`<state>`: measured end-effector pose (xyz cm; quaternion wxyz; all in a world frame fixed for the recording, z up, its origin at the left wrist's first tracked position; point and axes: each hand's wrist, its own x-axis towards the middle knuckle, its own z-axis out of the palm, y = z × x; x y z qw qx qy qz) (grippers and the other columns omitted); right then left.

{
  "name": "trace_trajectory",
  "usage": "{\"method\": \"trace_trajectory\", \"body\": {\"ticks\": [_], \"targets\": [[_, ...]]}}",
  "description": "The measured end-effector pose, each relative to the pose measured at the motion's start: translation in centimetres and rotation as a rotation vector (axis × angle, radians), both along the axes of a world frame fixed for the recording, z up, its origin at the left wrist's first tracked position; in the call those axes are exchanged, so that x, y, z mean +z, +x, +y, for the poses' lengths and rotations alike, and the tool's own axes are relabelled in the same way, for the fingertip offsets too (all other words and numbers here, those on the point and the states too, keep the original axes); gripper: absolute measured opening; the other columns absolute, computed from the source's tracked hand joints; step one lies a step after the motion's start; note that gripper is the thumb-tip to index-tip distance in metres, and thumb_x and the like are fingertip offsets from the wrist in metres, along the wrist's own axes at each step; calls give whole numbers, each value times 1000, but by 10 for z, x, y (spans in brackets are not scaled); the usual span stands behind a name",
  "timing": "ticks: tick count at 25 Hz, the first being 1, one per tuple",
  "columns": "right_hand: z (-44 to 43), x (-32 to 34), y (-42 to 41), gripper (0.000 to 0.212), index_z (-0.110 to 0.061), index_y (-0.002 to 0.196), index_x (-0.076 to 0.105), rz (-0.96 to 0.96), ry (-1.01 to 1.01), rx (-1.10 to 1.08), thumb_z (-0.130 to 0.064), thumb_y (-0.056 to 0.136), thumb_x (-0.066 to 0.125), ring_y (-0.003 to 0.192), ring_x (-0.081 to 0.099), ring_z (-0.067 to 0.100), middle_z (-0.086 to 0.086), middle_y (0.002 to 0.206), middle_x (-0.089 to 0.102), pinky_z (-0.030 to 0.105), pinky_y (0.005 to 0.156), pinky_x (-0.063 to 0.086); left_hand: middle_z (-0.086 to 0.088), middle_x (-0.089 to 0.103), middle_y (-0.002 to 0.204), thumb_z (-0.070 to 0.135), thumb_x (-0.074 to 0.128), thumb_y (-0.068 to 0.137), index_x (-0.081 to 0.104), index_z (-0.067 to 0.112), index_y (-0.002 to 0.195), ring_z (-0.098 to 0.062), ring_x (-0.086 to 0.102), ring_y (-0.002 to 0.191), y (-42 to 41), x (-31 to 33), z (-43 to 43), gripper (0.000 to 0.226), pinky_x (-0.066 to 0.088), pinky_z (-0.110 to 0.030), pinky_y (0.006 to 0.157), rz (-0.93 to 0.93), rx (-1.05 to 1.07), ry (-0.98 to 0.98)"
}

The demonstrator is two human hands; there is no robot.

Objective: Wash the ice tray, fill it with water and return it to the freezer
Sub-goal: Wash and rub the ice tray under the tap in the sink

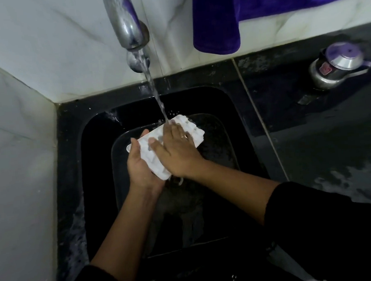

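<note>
1. Ice tray (192, 129): white, held above the black sink (95, 166) at centre frame, underside of the cells facing up, tilted so its far end rises toward the upper right.
2. Left hand (141, 164): enters from the lower left, palm up beneath the near end of the tray. Grip closed on the tray, thumb lying along its left edge and fingers wrapped under its bottom corner. Forearm bare, running diagonally down to a dark sleeve at the lower left edge.
3. Right hand (177, 148): palm down, laid flat on top of the tray. Grip spread apart, fingers extended toward the upper centre, thumb stretched left across the cells. A ring shows on one finger. Forearm bare, running to the lower right, where a black sleeve (324, 229) begins.
4. Tap (127, 25): metal spout, upper centre, fixed to the white marbled wall.
5. Water stream (156, 94): falls from the spout and lands on the far end of the tray at the right hand's fingertips; droplets scatter nearby.
6. Purple cloth (227, 15): hangs down the wall at upper right.
7. Metal lidded pot (337, 65): stands on the dark, wet bench (319, 137) at the right edge, well apart from the sink.
</note>
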<state>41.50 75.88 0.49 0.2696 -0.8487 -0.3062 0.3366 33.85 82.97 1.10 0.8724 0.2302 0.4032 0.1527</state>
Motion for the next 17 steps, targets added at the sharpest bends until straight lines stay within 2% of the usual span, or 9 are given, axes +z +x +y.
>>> {"method": "trace_trajectory", "body": {"ticks": [2,5,7,9,11,13,14,16,17], "targets": [[-26,7,-7,78,-8,165,1,-60,77,217,-57,108,21,160,-11,18,10,174,-7,42,130,-6,-21,63,143,55,39,107,51,17,146,-38,68,124,3,-3,7,55,55,-56,100,-14,37,-7],[-60,5,-1,70,-16,167,6,-171,153,435,-54,109,24,160,-9,14,4,175,-5,38,130,-6,-20,71,131,54,41,107,55,17,138,-35,76,106,7,-6,8,50,63,-53,83,-28,87,-20],[-66,-2,13,67,-31,166,5,-212,131,441,-59,108,24,160,-12,17,-1,175,-6,40,127,-10,-20,69,134,55,40,107,57,18,137,-37,74,111,8,-2,1,50,61,-55,89,-29,86,-49],[-59,-7,31,71,-40,164,0,-156,52,358,-69,103,22,159,-18,19,-5,174,-11,45,126,-13,-19,70,134,55,38,108,61,19,130,-36,71,117,12,2,-8,48,53,-57,100,-37,56,-60],[-42,-14,45,74,-39,165,0,1,-32,191,-71,103,22,160,-16,22,-4,174,-10,49,126,-12,-18,70,135,54,36,109,67,18,123,-34,70,118,16,7,-17,49,48,-58,107,-33,24,-42],[-23,-17,53,76,-38,165,5,74,-107,26,-74,101,22,160,-10,27,1,175,-5,53,127,-8,-17,72,131,54,35,109,76,14,118,-33,71,117,18,13,-27,58,44,-58,113,-11,-10,-31],[-14,-19,54,77,-37,165,8,87,-128,-20,-76,100,22,161,-7,30,4,175,-2,55,126,-5,-18,69,136,55,35,108,72,12,127,-35,68,124,18,14,-30,60,41,-59,116,-12,-22,-29],[-3,-17,58,77,-36,165,14,123,-138,-124,-76,99,20,160,0,34,8,175,3,58,126,1,-18,58,150,53,37,109,52,14,152,-39,57,138,18,17,-36,60,37,-62,119,-22,-22,-6],[1,-17,65,76,-34,165,17,158,-129,-194,-75,100,20,159,7,37,9,174,9,58,126,7,-17,57,152,51,37,109,47,17,155,-40,55,139,16,20,-41,58,37,-63,119,-20,-22,8]]}}
